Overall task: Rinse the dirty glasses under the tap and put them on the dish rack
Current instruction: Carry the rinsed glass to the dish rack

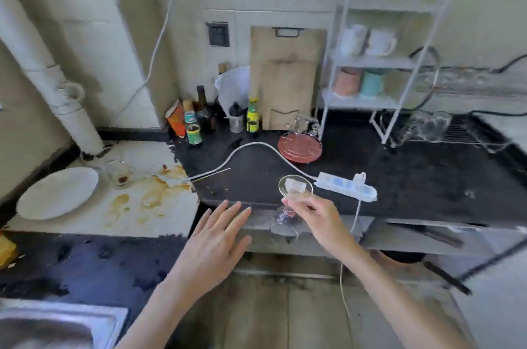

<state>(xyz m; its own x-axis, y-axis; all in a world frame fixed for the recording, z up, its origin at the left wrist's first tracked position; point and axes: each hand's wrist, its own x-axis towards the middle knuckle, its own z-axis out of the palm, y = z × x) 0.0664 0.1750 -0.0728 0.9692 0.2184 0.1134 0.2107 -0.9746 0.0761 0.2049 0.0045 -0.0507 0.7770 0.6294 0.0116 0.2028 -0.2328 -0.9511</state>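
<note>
- Sink (85, 317): its steel rim shows at the near left corner of the view; no tap shows.
- Left hand (216, 237): hangs free off the counter's near edge, fingers straight and slightly spread, holding nothing. It could steady the foot if the carry wobbles.
- Right hand (316, 220): thumb and fingertips pinch the stemmed glass (293, 200) just below its bowl, upright, in the air at the counter's near edge; the foot hangs below.
- The pinch is light. A firmer wrap round the stem would likely suit a wet glass better.
- Strip (346, 186): lies just beyond the glass, cord trailing over the edge. I would carry the glass clear of it, to keep drips off.
- Rack (456, 131): at the far right corner, already holding clear glasses. Set this one into a free gap, probably mouth down to drain.
</note>
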